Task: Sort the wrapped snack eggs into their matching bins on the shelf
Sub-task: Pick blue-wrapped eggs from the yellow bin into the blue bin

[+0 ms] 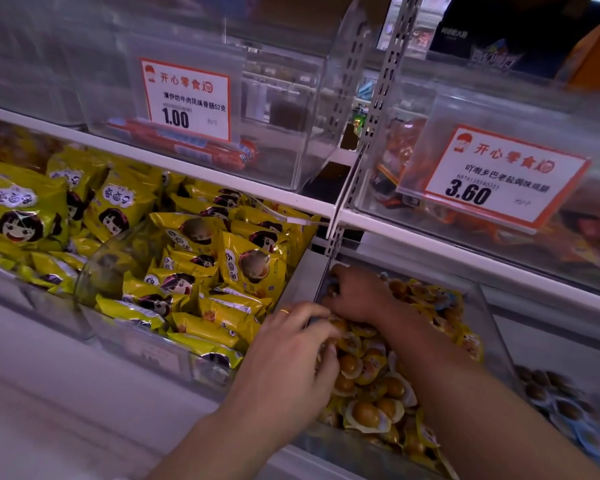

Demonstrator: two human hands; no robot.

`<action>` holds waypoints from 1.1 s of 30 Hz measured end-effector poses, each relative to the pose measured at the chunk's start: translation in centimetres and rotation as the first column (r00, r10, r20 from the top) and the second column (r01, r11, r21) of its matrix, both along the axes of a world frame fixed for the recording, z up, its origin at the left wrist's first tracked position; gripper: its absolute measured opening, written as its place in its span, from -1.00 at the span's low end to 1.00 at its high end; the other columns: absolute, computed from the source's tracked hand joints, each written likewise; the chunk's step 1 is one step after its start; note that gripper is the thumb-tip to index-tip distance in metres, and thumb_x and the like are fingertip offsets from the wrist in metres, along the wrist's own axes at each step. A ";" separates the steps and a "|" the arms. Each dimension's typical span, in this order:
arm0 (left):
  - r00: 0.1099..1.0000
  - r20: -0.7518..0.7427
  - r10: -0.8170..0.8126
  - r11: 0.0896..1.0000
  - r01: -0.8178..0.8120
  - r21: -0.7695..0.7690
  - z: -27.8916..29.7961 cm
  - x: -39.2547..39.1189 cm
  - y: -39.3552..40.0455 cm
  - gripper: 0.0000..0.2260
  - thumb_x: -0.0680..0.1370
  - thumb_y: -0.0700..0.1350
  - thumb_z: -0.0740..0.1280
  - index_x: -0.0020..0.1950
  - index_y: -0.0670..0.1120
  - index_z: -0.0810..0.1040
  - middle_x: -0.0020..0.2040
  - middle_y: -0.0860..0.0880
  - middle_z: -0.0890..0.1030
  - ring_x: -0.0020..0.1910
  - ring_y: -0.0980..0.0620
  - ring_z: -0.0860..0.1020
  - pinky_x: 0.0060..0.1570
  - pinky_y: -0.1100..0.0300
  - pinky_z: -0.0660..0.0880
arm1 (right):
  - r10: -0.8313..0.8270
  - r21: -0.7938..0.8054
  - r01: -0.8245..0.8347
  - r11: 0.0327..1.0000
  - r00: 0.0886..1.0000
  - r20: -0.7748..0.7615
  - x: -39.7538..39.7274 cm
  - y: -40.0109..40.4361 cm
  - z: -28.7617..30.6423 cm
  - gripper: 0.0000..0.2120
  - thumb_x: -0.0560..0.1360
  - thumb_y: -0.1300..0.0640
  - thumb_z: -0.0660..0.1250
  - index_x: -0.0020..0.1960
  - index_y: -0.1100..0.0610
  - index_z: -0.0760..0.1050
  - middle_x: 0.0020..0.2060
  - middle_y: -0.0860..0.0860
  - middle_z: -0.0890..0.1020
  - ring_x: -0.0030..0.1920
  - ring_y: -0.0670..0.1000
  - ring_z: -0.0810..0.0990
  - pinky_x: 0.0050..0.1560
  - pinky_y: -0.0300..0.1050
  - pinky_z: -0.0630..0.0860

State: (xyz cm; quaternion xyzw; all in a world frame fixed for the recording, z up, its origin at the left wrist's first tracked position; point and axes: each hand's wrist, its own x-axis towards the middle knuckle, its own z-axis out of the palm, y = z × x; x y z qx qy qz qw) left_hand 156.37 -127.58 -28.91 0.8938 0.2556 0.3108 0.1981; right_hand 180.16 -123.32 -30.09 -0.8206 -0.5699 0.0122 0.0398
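A clear bin (pixel 492 327) on the lower shelf is heaped with small yellow-wrapped eggs (pixel 368 414). Both my hands are inside it. My left hand (pixel 291 351), a ring on one finger, curls its fingers round some yellow-wrapped eggs near the bin's left wall. My right hand (pixel 359 294) reaches into the back left corner, fingers curled over a bluish-wrapped egg (pixel 333 281) that is mostly hidden. The bin to the right holds dark eggs in blue-white wrappers (pixel 556 405).
The left bins hold yellow packets with a cartoon face (pixel 194 268). On the upper shelf stand clear bins with red sausages (pixel 187 148), orange packets (pixel 399 157) and two price tags (pixel 187 98). A metal shelf upright (pixel 368 133) divides the sections.
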 end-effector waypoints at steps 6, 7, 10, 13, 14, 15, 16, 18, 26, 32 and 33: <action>0.999 0.043 0.020 0.999 -0.021 0.032 -0.4 1.1 0.0 -0.80 0.52 0.00 0.22 0.03 0.11 0.62 0.12 0.20 0.51 0.13 0.10 0.40 0.13 0.16 0.40 | 0.006 0.119 0.045 0.992 0.919 -0.394 -0.5 -0.6 1.1 -0.82 0.34 0.06 0.49 -0.08 0.06 0.60 -0.08 0.00 0.67 -0.04 0.02 0.64 -0.04 -0.03 0.58; 0.997 0.066 0.027 0.999 -0.029 0.032 -0.6 1.4 0.1 -0.81 0.51 -0.02 0.24 0.01 0.10 0.63 0.10 0.19 0.52 0.12 0.09 0.41 0.12 0.14 0.41 | 0.027 0.138 0.039 0.990 0.897 -0.442 -0.8 -1.0 1.5 -0.86 0.34 0.13 0.51 -0.12 0.10 0.63 -0.13 0.01 0.68 -0.10 -0.02 0.65 -0.06 -0.04 0.60; 0.988 0.143 0.054 0.993 -0.068 0.098 -0.8 2.0 0.0 -0.83 0.50 -0.06 0.26 -0.04 0.06 0.65 0.09 0.13 0.56 0.21 0.04 0.45 0.19 0.04 0.41 | 0.065 0.193 0.048 0.980 0.839 -0.540 -1.1 -3.0 2.8 -0.92 0.36 0.25 0.50 -0.18 0.11 0.66 -0.26 -0.08 0.66 -0.28 -0.26 0.58 -0.20 -0.26 0.54; 0.966 0.258 -0.002 0.982 -0.047 0.183 -0.6 2.8 -0.7 -0.83 0.51 -0.11 0.26 -0.03 0.01 0.65 0.11 0.07 0.58 0.30 0.00 0.45 0.27 0.00 0.38 | 0.054 0.285 0.177 0.942 0.758 -0.650 -0.8 -6.4 4.4 -0.84 0.37 0.29 0.49 -0.22 0.04 0.65 -0.30 -0.14 0.66 -0.31 -0.30 0.58 -0.28 -0.40 0.47; 0.958 0.283 -0.032 0.984 -0.020 0.177 -0.5 3.0 -1.2 -0.82 0.51 -0.11 0.25 -0.01 0.00 0.64 0.13 0.07 0.57 0.30 0.01 0.45 0.25 0.01 0.40 | 0.062 0.330 0.241 0.913 0.717 -0.694 -0.8 -7.7 4.9 -0.82 0.37 0.30 0.49 -0.24 0.02 0.65 -0.29 -0.14 0.68 -0.26 -0.25 0.61 -0.24 -0.38 0.50; 0.955 0.293 -0.053 0.989 0.010 0.146 -0.3 3.3 -1.7 -0.79 0.53 -0.09 0.23 0.05 -0.01 0.63 0.16 0.08 0.55 0.29 0.04 0.45 0.22 0.02 0.44 | 0.093 0.383 0.300 0.874 0.670 -0.737 -0.8 -8.9 5.4 -0.79 0.37 0.32 0.48 -0.25 0.01 0.65 -0.28 -0.13 0.70 -0.21 -0.19 0.64 -0.19 -0.34 0.52; 0.955 0.292 -0.060 0.995 0.035 0.089 -0.3 3.6 -2.2 -0.76 0.55 -0.06 0.21 0.14 0.01 0.60 0.21 0.11 0.50 0.28 0.08 0.43 0.19 0.04 0.48 | 0.138 0.427 0.364 0.827 0.605 -0.784 -1.0 -10.1 5.6 -0.77 0.38 0.35 0.47 -0.26 0.01 0.66 -0.27 -0.11 0.71 -0.17 -0.12 0.66 -0.13 -0.28 0.55; 0.959 0.278 -0.048 0.995 0.071 -0.071 -0.3 4.3 -3.1 -0.66 0.57 0.08 0.19 0.35 0.14 0.42 0.31 0.22 0.38 0.32 0.22 0.38 0.23 0.18 0.47 | 0.213 0.441 0.479 0.759 0.458 -0.863 -1.6 -12.3 5.8 -0.77 0.39 0.36 0.46 -0.26 0.04 0.67 -0.22 0.00 0.72 -0.11 0.02 0.68 -0.05 -0.11 0.58; 0.979 0.180 -0.096 0.955 0.141 -0.260 -1.3 6.5 -2.1 -0.61 0.48 -0.14 0.47 0.22 0.23 0.55 0.21 0.17 0.54 0.20 0.21 0.53 0.26 0.28 0.44 | 0.093 0.305 0.544 0.782 0.382 -0.919 -4.1 -16.3 3.1 -0.92 0.51 0.24 0.44 -0.08 0.09 0.69 -0.06 0.08 0.73 -0.07 -0.02 0.69 -0.09 -0.20 0.59; 0.988 0.150 -0.043 0.952 0.086 -0.294 -2.0 6.0 -0.8 -0.81 0.50 -0.13 0.42 0.02 0.15 0.63 -0.02 0.23 0.61 -0.05 0.27 0.59 0.00 0.21 0.55 | 0.084 0.128 0.619 0.775 0.099 -0.992 -3.5 -17.8 4.4 -0.83 0.58 0.12 0.35 0.15 0.13 0.59 -0.02 0.03 0.75 -0.02 -0.05 0.73 -0.45 -0.14 0.54; 0.991 0.125 -0.057 0.964 0.087 -0.250 -2.2 6.1 -0.9 -0.80 0.50 -0.08 0.42 0.09 0.16 0.61 0.02 0.25 0.56 -0.02 0.27 0.56 0.01 0.26 0.53 | 0.093 0.117 0.634 0.765 0.070 -0.993 -3.3 -18.0 4.8 -0.81 0.59 0.11 0.34 0.18 0.13 0.56 -0.03 -0.01 0.75 0.01 -0.06 0.72 -0.45 -0.14 0.55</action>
